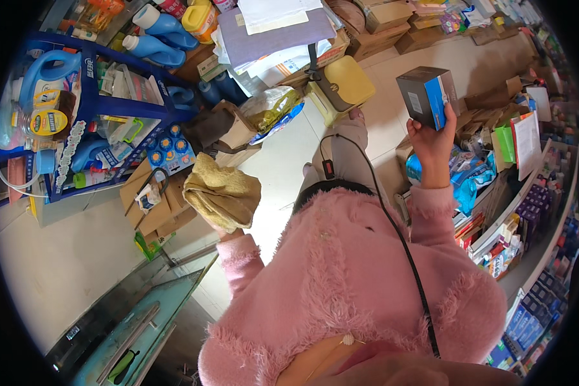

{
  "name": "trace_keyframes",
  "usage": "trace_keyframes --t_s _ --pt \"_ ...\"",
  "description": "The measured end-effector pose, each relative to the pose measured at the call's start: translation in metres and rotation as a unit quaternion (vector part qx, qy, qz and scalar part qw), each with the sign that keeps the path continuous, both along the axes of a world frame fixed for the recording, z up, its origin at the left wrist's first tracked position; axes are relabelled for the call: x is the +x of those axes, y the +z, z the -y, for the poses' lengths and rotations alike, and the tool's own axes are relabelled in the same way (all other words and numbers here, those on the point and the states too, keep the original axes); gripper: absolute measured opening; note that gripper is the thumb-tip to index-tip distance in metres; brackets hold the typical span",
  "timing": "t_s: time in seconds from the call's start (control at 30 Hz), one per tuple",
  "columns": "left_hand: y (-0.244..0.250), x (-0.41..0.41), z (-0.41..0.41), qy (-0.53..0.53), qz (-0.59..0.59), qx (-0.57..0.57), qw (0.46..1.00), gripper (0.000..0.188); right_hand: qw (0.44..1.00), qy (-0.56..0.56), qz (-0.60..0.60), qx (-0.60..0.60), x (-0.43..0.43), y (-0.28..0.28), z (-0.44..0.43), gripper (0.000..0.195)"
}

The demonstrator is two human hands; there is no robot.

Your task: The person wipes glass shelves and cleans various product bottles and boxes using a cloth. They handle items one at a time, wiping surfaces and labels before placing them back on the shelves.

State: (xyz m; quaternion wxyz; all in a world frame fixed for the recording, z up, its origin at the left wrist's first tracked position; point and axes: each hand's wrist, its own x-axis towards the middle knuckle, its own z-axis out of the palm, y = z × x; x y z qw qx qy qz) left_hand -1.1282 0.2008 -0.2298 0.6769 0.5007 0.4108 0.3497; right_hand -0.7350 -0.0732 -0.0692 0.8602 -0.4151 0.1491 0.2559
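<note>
A folded yellow cloth (pixel 224 190) lies over my left hand (pixel 220 229), which grips it from below. The cloth hides most of that hand's fingers. On the right, my right hand (pixel 434 132) holds up a black and blue cardboard box (pixel 422 96). The thumb and fingers are spread round its lower end, and a barcode shows on one dark face. Between my hands stands a yellow seat or bin (pixel 345 87) with a brown patch on top, close to my foot. Left of the cloth is an opened cardboard box (pixel 173 200).
Blue shelving (pixel 89 113) with detergent bottles stands at the left. Stacked papers (pixel 280 43) lie on cartons ahead. Shelves packed with small boxes (pixel 535 207) curve along the right. A glass door with a metal handle (pixel 135 328) is at lower left. A black cable (pixel 391 212) hangs down my front.
</note>
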Motion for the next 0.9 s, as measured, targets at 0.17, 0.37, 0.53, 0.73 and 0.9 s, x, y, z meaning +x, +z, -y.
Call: trace_keyframes --t_s 0.17,0.37,0.53,0.73,0.9 --pt "0.017 0.015 0.004 0.038 0.142 -0.112 0.983 0.050 1.000 -0.015 -0.004 -0.014 -0.009 -0.002 0.008 0.036" --pt "0.028 0.018 0.005 0.073 0.327 -0.264 0.905 0.054 1.000 0.015 -0.005 -0.008 -0.006 -0.011 0.000 0.039" --pt "0.043 0.020 0.013 0.078 0.374 -0.286 0.879 0.048 0.999 0.032 -0.021 -0.027 -0.009 -0.011 -0.008 0.037" --pt "0.003 0.008 0.018 0.070 0.351 -0.263 0.896 0.052 0.998 0.028 -0.024 -0.053 -0.011 -0.004 -0.004 0.037" --pt "0.024 0.033 0.025 0.038 0.395 -0.315 0.862 0.057 0.998 0.034 -0.023 -0.051 -0.011 -0.004 0.002 0.036"
